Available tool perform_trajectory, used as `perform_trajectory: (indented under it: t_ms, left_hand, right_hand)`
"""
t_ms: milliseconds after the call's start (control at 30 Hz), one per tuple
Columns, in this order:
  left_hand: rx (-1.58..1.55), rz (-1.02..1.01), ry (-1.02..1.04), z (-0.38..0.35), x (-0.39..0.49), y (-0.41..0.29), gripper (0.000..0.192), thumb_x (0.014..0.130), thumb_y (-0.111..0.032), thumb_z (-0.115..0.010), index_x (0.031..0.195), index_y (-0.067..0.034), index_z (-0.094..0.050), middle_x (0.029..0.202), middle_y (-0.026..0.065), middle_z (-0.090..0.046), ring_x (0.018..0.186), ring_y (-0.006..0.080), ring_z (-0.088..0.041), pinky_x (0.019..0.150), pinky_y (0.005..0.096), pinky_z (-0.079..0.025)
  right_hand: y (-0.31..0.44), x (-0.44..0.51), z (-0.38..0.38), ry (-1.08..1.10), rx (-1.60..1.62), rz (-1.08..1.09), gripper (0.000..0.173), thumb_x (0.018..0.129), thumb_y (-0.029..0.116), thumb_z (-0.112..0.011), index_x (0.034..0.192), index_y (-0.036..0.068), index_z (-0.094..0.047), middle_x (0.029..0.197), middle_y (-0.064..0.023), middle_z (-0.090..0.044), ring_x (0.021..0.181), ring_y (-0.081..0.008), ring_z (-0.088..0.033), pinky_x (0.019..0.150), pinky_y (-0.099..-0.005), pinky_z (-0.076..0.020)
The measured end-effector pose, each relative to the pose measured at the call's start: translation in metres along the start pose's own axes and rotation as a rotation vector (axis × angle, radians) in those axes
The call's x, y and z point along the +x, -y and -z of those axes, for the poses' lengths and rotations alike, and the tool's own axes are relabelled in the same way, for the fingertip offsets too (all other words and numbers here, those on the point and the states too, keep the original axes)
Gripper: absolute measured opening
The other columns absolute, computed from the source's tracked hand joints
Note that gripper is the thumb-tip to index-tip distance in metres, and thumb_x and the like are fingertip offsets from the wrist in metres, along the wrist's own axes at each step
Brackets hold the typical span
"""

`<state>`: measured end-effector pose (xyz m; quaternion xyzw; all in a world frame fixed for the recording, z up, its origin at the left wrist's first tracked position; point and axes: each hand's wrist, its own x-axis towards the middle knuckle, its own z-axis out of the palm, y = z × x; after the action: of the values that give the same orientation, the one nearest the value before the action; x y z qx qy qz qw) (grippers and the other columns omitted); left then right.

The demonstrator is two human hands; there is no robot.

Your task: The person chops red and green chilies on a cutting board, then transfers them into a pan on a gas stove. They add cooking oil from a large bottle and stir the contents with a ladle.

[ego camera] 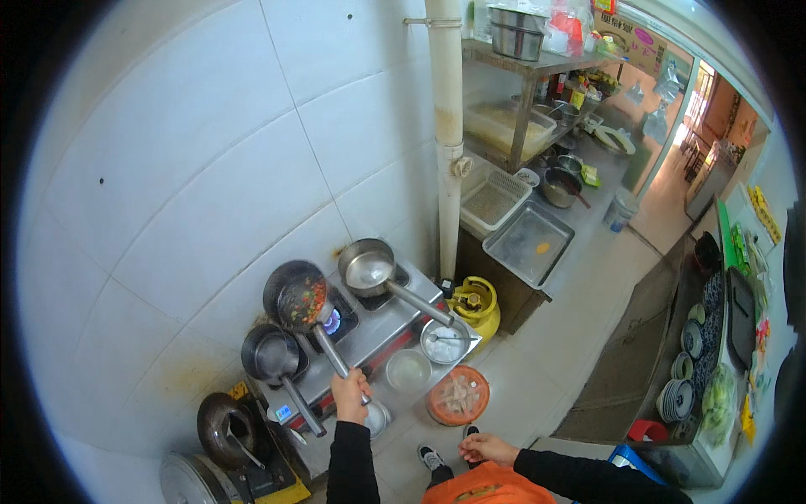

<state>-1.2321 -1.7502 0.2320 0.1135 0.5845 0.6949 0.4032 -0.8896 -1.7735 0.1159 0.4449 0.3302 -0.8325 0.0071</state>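
My left hand [351,395] grips the metal handle [334,353] of a dark wok-like pan [283,295]. Diced orange, red and green food [310,301] lies along one side inside the pan, which is tilted. A blue gas flame [332,321] burns beside and below it. Over the orange apron at my waist, my right hand [488,448] is loosely curled, with nothing visible in it. Left of the held pan sits a second dark pan [271,354] on the steel gas stove [390,321]. A steel saucepan [367,268] stands on the right burner.
Bowls [408,370] line the stove's front ledge. An orange-rimmed bucket [458,395] stands on the floor by my feet. Behind the stove's right end are a yellow gas cylinder [482,309] and a vertical pipe [448,126]. A counter with stacked bowls [675,400] runs along the right.
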Motion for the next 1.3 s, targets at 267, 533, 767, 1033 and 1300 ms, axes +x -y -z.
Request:
perform_trajectory:
  t_ms: [267, 533, 767, 1033, 1300]
  left_hand:
    - [-0.152, 0.17, 0.024, 0.015, 0.027, 0.038, 0.01, 0.09, -0.004, -0.058, 0.084, -0.007, -0.051, 0.065, 0.0014, -0.05, 0.044, 0.0103, -0.045, 0.038, 0.0281, -0.037]
    - [-0.047, 0.29, -0.073, 0.034, 0.076, 0.066, 0.009, 0.09, -0.004, -0.059, 0.086, -0.006, -0.051, 0.067, 0.0017, -0.051, 0.046, 0.0096, -0.045, 0.039, 0.0266, -0.038]
    - [-0.029, 0.27, -0.056, 0.037, 0.08, 0.078, 0.008, 0.091, -0.006, -0.06, 0.092, -0.006, -0.052, 0.068, 0.0023, -0.051, 0.048, 0.0109, -0.048, 0.04, 0.0273, -0.04]
    - [-0.081, 0.285, -0.066, 0.045, 0.066, 0.08, 0.027, 0.102, -0.034, -0.063, 0.101, -0.008, -0.057, 0.077, 0.0046, -0.057, 0.063, 0.0165, -0.056, 0.055, 0.0311, -0.048]
    - [-0.073, 0.501, -0.105, 0.074, -0.047, 0.106, 0.051, 0.103, -0.053, -0.053, 0.122, -0.006, -0.058, 0.104, 0.0076, -0.064, 0.101, 0.0235, -0.064, 0.084, 0.0366, -0.05]
  right_hand:
    - [-0.009, 0.004, 0.003, 0.008, 0.018, 0.017, 0.024, 0.105, 0.028, -0.057, 0.114, 0.007, -0.065, 0.103, 0.0, -0.069, 0.086, -0.0085, -0.064, 0.079, -0.0253, -0.0543]
    - [-0.016, 0.003, 0.003, 0.006, 0.018, -0.018, 0.021, 0.106, 0.023, -0.054, 0.112, 0.006, -0.065, 0.103, -0.0012, -0.069, 0.087, -0.0093, -0.063, 0.08, -0.0259, -0.0531]
    - [-0.016, 0.004, 0.004, 0.02, 0.009, -0.048, 0.022, 0.108, 0.02, -0.047, 0.116, 0.005, -0.063, 0.106, -0.0041, -0.068, 0.092, -0.0117, -0.063, 0.085, -0.0272, -0.053]
    - [-0.01, 0.004, -0.001, 0.03, 0.002, -0.047, 0.02, 0.108, 0.021, -0.05, 0.113, 0.006, -0.063, 0.105, -0.0028, -0.068, 0.09, -0.0111, -0.064, 0.085, -0.0268, -0.053]
    - [-0.001, 0.009, -0.012, 0.025, -0.019, -0.003, 0.026, 0.106, 0.028, -0.054, 0.111, 0.005, -0.066, 0.1, -0.0001, -0.066, 0.086, -0.0093, -0.062, 0.077, -0.0245, -0.0528]
